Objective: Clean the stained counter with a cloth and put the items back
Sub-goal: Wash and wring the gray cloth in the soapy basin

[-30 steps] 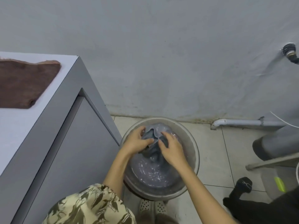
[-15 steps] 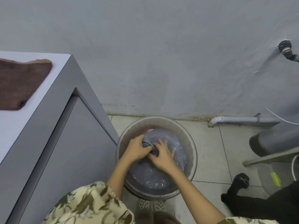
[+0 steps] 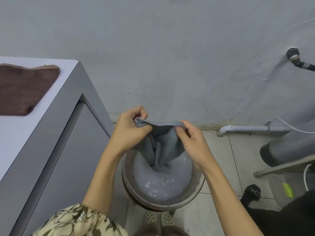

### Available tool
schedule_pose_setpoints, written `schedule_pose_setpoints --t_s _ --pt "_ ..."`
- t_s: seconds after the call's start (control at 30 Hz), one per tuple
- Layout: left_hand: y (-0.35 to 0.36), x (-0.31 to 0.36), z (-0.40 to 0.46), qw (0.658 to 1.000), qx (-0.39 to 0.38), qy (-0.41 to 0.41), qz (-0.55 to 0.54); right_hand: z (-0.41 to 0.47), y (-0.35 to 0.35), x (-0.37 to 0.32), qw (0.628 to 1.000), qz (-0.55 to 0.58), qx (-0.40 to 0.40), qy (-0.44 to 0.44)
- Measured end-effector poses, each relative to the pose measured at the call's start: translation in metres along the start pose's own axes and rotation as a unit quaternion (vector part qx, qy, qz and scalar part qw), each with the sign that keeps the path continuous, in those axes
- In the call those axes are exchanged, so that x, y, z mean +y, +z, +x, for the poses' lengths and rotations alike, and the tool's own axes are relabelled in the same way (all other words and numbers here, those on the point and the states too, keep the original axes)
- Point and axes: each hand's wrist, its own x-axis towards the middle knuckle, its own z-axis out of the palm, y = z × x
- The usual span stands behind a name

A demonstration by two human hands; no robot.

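Illumination is soft, even and moderately dim, with a cool grey cast. No source is visible. The wall (image 3: 170,48) shows no hard shadows, only a gentle darkening toward the corners at 1 and 11 o'clock. Small specular glints speckle the water (image 3: 162,183) in the basin (image 3: 196,189) at 6 o'clock. The counter (image 3: 20,133) top at 9 o'clock reads brightest. Wide-angle distortion splays the counter edges outward toward the frame's left border. Focus is fair throughout; slight compression softness blurs fine texture, and the sleeve (image 3: 76,222) at 7 o'clock is mildly soft.
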Motion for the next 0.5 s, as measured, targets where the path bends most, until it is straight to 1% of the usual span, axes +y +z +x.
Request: schedule_pose_setpoints --t_s 0.07,0.1,0.13,0.17,0.2,0.23,0.27,0.33,0.4,0.5 --pt "-0.002 0.007 0.001 0.999 0.004 0.040 0.008 0.001 -0.001 -0.011 0.999 0.024 0.004 -0.027" --pt "-0.002 0.005 0.002 0.996 0.011 0.063 0.057 0.002 -0.001 -0.013 0.999 0.011 0.008 -0.035" --pt "-0.001 0.000 0.004 0.986 0.007 0.081 0.145 0.003 -0.001 -0.009 0.999 -0.021 0.011 -0.035" --pt "0.003 -0.010 0.005 0.966 -0.008 0.083 0.245 0.003 -0.001 -0.003 0.997 -0.069 0.014 -0.027" --pt "0.007 -0.024 0.006 0.939 -0.023 0.066 0.337 0.004 0.000 0.008 0.991 -0.130 0.018 -0.011" --pt "0.013 -0.041 0.006 0.913 -0.038 0.037 0.405 0.003 0.002 0.022 0.981 -0.192 0.014 0.010" --pt "0.020 -0.059 0.004 0.895 -0.054 0.005 0.443 0.002 0.004 0.039 0.968 -0.248 0.005 0.035" --pt "0.035 -0.098 -0.002 0.876 -0.085 -0.043 0.472 -0.002 0.011 0.074 0.941 -0.327 -0.021 0.085" --pt "0.049 -0.131 -0.010 0.857 -0.127 -0.045 0.498 -0.006 0.020 0.106 0.914 -0.379 -0.073 0.122" --pt "0.067 -0.154 -0.024 0.833 -0.195 -0.054 0.514 -0.014 0.033 0.129 0.850 -0.471 -0.160 0.175"
